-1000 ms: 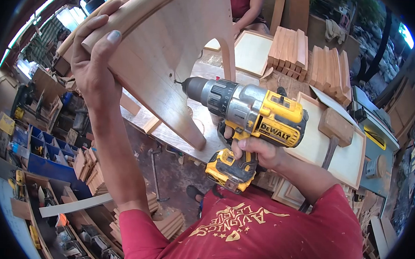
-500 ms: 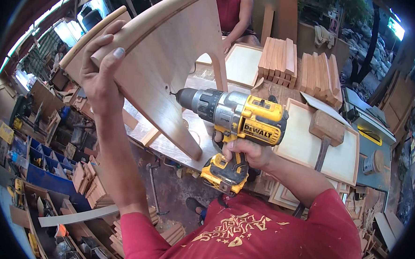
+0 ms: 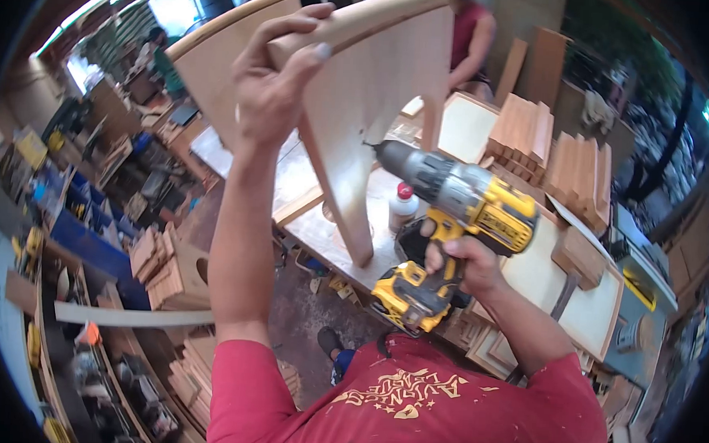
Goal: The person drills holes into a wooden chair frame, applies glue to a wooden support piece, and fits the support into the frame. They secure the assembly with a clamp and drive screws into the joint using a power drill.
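Observation:
A pale wooden furniture piece (image 3: pixel 369 86) with a thick rounded top edge, tapering legs and an arched cut-out stands tilted on the workbench. My left hand (image 3: pixel 273 85) is wrapped over the end of its rounded edge, thumb on the near side. My right hand (image 3: pixel 474 264) grips a yellow and black cordless drill (image 3: pixel 488 198) by its handle, index finger at the trigger. The drill's thin bit points left, its tip close to a small dark hole in the panel's face. Behind the drill, a white bottle (image 3: pixel 403 208) with a red cap stands on the bench.
To the right lie a wooden mallet (image 3: pixel 575 255) on framed panels (image 3: pixel 519 290) and stacked wooden slats (image 3: pixel 521 130). Across the bench is a person in a red sleeveless shirt (image 3: pixel 470 39). Another person (image 3: pixel 164 63) is far left. Shelves with a blue organizer (image 3: pixel 97 240) stand at lower left.
The view has swung left, so things sit further right. The furniture piece now appears more upright and edge-on. The bottle has come into sight behind the drill. Both hands keep their holds.

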